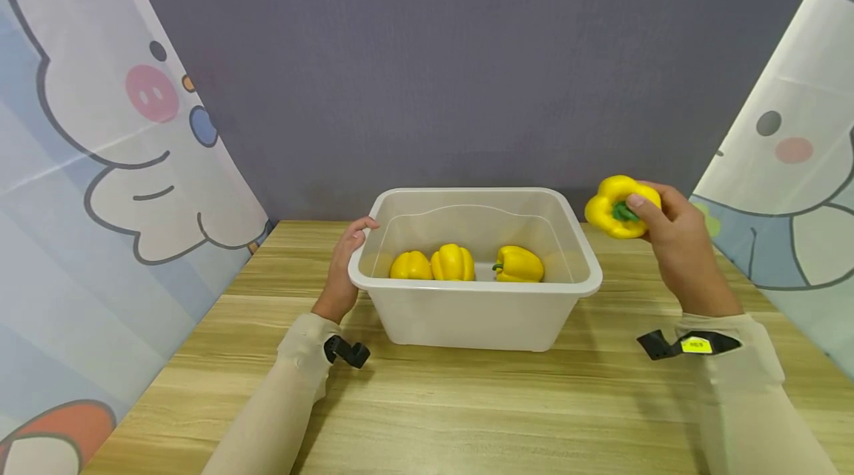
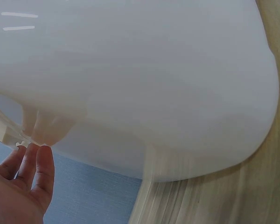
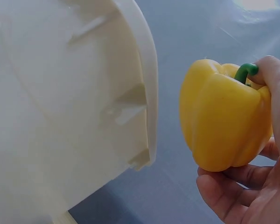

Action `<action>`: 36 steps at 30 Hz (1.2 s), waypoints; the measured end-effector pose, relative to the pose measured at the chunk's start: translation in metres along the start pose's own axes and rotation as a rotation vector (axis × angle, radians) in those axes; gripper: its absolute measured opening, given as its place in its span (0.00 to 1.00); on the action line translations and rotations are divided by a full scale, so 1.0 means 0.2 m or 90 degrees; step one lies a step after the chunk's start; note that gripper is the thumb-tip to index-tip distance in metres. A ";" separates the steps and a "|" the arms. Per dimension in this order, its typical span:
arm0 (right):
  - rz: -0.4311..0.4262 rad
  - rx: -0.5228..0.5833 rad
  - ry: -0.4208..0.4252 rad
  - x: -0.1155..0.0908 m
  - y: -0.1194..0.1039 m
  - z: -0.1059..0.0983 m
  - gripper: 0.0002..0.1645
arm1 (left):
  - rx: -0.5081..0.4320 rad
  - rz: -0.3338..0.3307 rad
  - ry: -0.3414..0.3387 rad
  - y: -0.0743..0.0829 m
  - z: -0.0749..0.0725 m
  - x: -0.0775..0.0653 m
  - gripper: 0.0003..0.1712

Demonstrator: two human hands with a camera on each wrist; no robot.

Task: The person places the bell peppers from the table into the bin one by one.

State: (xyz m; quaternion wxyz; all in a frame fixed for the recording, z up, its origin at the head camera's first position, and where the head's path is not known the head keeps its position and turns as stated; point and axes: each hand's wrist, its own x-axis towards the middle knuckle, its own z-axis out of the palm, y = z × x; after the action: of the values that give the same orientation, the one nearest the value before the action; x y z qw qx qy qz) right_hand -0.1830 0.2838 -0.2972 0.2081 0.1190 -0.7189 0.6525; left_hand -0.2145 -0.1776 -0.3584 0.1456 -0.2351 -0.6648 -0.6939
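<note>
A white plastic bin (image 1: 467, 319) stands on the wooden table, with several yellow bell peppers inside, among them one at the left (image 1: 411, 266), one beside it (image 1: 453, 263) and one on the right (image 1: 520, 264). My left hand (image 1: 343, 267) grips the bin's left rim, its fingertips at the underside of the rim in the left wrist view. Beyond the bin's right rim, my right hand (image 1: 680, 238) holds another yellow bell pepper (image 1: 607, 212) in the air, thumb by its green stem and fingers beneath it. In the right wrist view this pepper (image 3: 224, 116) is apart from the bin wall.
The wooden table (image 1: 427, 408) reaches up to a dark grey wall (image 1: 467, 67) just behind the bin. Cartoon-printed sheets flank it at the left (image 1: 80, 253) and right (image 1: 794, 223). Black straps sit on both wrists.
</note>
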 end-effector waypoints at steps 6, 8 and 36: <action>-0.013 -0.113 -0.003 -0.02 -0.02 0.03 0.20 | 0.004 -0.001 -0.007 -0.01 0.00 0.00 0.31; -0.016 -0.128 -0.005 -0.02 -0.03 0.04 0.21 | 0.001 0.000 -0.007 -0.01 0.00 0.00 0.31; -0.055 -0.076 -0.072 -0.05 -0.08 0.15 0.20 | -0.004 -0.002 -0.006 0.00 0.00 0.00 0.30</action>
State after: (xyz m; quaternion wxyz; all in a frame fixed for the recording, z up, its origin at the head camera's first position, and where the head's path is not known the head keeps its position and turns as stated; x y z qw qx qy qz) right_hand -0.1703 0.2520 -0.2894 0.2019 0.1739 -0.7614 0.5910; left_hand -0.2146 -0.1784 -0.3589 0.1402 -0.2378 -0.6638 -0.6951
